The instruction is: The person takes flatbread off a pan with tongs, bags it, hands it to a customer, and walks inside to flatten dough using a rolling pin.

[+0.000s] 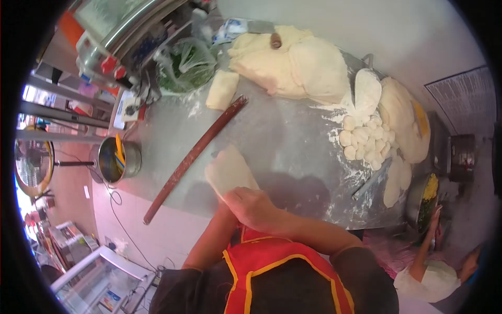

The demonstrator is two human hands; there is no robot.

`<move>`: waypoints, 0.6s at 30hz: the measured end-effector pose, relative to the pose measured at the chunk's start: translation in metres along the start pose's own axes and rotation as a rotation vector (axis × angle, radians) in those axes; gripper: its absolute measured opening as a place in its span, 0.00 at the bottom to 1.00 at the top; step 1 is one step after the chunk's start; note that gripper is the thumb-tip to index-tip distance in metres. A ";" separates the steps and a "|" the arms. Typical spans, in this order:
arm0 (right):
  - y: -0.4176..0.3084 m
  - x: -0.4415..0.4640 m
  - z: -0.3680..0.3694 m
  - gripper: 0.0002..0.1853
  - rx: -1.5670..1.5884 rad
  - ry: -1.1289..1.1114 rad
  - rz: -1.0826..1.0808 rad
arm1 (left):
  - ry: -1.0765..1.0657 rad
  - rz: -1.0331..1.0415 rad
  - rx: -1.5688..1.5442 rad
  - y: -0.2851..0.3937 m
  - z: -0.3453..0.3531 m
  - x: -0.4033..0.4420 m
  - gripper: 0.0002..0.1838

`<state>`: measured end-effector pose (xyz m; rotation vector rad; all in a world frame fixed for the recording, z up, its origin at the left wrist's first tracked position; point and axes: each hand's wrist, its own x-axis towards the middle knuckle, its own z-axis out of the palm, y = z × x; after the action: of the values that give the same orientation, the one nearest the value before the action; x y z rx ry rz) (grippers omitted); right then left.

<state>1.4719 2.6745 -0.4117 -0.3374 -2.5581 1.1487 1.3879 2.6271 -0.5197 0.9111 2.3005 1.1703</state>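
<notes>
A pale, flattened piece of dough [230,170] is in front of me at the near edge of the metal table. My right hand [247,205] is closed on its near end, fingers curled. My left hand [223,210] is under the dough and behind my right hand; only the wrist part shows and its fingers are hidden. A small dark thing shows at the dough's far left corner, too little to name. Just left of the dough, a long reddish-brown rolling pin [196,157] lies diagonally, its near end reaching past the table edge.
A large dough mass [293,65] and a smaller dough block [223,90] lie at the back. Several small dough pieces [366,141] sit in flour at right. Greens fill a plastic bag [185,65]. A metal pot [129,159] stands left; another person's hand [435,214] is at lower right.
</notes>
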 end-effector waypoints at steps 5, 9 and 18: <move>0.008 0.026 -0.069 0.07 0.135 0.345 -0.060 | -0.139 -0.132 -1.577 0.102 -0.026 0.068 0.27; 0.059 0.050 -0.147 0.06 0.281 0.761 0.301 | -0.147 0.052 -1.188 0.203 0.010 0.161 0.28; 0.304 -0.037 -0.178 0.23 -0.490 0.634 0.654 | 0.212 0.246 0.115 0.032 0.001 0.232 0.30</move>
<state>1.5985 2.9813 -0.5364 -1.4683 -2.1363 0.4167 1.2363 2.8046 -0.5074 1.1917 2.4996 1.3001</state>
